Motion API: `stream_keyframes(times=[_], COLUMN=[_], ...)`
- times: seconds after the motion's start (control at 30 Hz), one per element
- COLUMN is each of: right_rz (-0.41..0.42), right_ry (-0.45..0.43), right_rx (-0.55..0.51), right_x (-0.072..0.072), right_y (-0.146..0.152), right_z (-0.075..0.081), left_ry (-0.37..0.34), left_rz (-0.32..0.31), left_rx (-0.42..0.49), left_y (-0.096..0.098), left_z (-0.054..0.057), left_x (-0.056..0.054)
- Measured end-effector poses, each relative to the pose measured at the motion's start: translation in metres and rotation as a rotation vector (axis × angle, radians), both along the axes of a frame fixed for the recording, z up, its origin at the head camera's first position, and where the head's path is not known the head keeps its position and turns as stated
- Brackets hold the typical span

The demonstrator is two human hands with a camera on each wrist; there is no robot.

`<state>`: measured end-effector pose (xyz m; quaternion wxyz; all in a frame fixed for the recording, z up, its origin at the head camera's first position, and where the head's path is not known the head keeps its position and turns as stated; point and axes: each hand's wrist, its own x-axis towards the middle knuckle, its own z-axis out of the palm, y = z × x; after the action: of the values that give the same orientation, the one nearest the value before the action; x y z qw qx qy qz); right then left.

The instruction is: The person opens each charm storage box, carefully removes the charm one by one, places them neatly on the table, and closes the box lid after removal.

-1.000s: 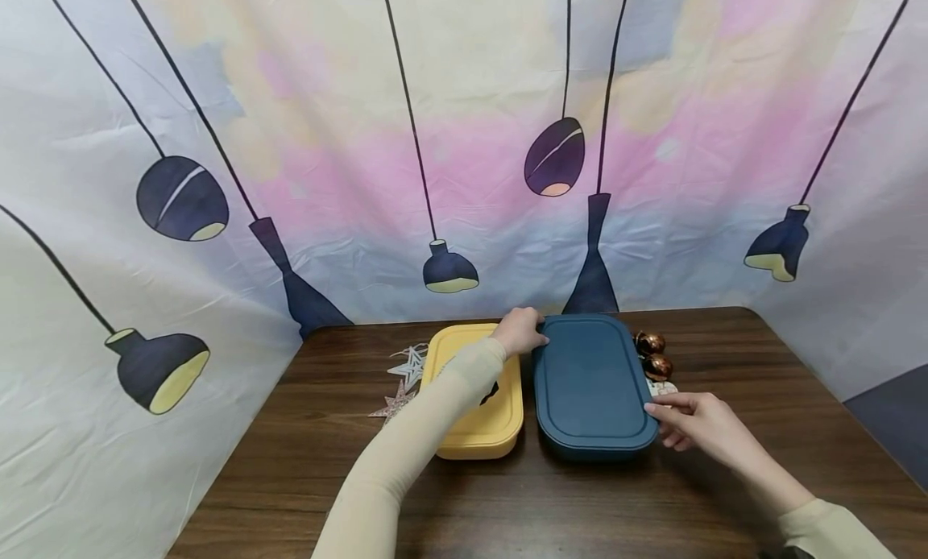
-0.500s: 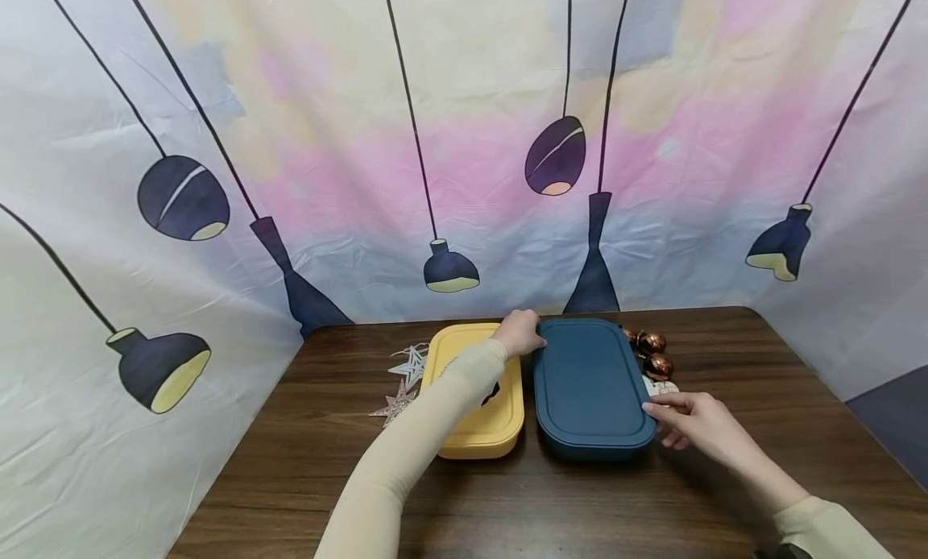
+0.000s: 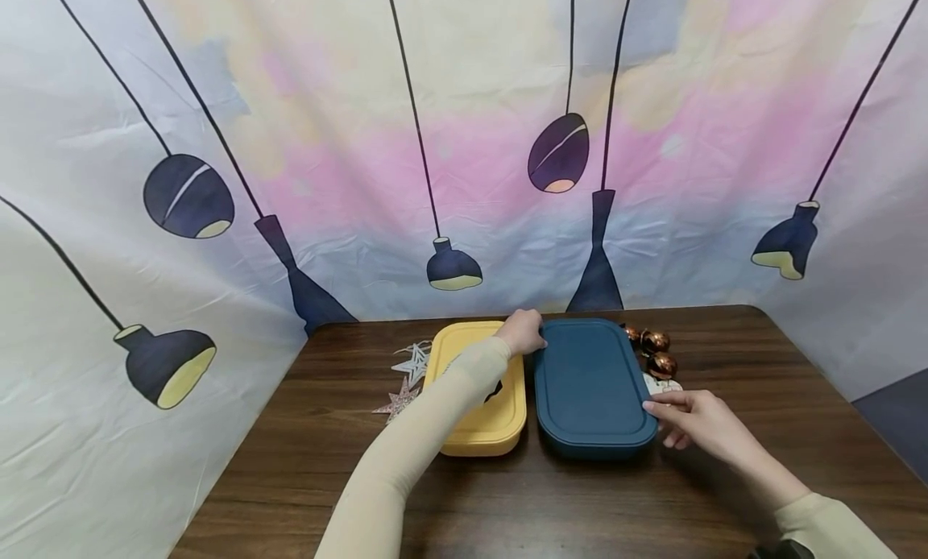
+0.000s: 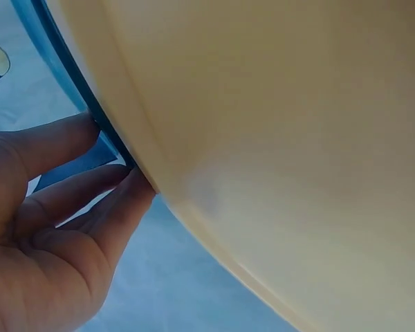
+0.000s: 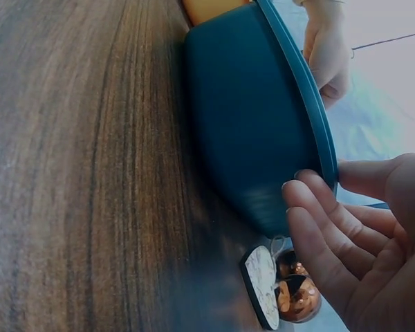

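A dark blue rectangular box with its blue lid on top stands on the table. At the lid's far left corner, my left hand pinches the edge between thumb and fingers; the left wrist view shows its fingertips there. My right hand pinches the near right corner, its thumb on top and its fingertips under the rim. The box's inside is hidden. Left of it stands a yellow lidded box, partly covered by my left forearm.
Shiny copper-coloured balls and a heart-shaped tag lie right of the blue box. A white star and a pink glittery star lie left of the yellow box. A printed cloth hangs behind the table.
The lid's far edge has come down slightly and the lid sits a little further left over the blue box. Both hands keep their places at its corners.
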<state>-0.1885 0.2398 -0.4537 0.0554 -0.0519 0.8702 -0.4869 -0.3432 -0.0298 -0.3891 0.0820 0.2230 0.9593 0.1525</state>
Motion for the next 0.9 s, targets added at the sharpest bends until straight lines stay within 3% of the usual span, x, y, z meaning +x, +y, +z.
stream_keyframes(times=[0.27, 0.47, 0.9], right_rz=[0.02, 0.021, 0.049], right_ry=[-0.029, -0.023, -0.024], right_rx=[-0.048, -0.066, -0.077], right_x=[-0.002, -0.005, -0.014], right_y=[0.0, -0.004, -0.005], right_z=[0.001, 0.001, -0.002], left_ry=[0.033, 0.064, 0.03], left_rz=[-0.047, -0.047, -0.027], left_rx=[-0.091, -0.146, -0.137], left_y=[-0.001, -0.004, -0.012], left_z=[-0.002, 0.0, 0.008], left_x=[-0.005, -0.005, -0.002])
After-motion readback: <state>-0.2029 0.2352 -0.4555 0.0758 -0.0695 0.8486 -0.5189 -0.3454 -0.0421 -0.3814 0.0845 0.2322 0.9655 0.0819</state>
